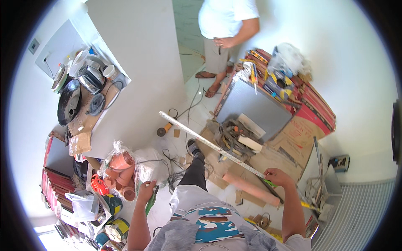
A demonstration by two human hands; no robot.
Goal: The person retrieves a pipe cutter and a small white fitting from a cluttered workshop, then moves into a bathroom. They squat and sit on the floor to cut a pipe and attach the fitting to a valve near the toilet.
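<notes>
Right now the right hand (277,177) has its fingers curled shut on the near end of a long metal ruler (209,143), which slants away up and to the left over flattened cardboard (289,134). Across the body, the left hand (145,191) grips a green-handled tool (150,201), fingers wrapped round it. Just beside that hand sits a bag of orange pipe fittings (121,167). Below the ruler lies a pinkish pipe (250,189). Farther off, another person (226,25) stands by a grey panel (255,106).

A home under renovation: flattened cardboard (268,161), orange pipe fittings (121,171), paint cans (113,228) and scattered tools (232,136) cover the white tiled floor (197,90).
</notes>
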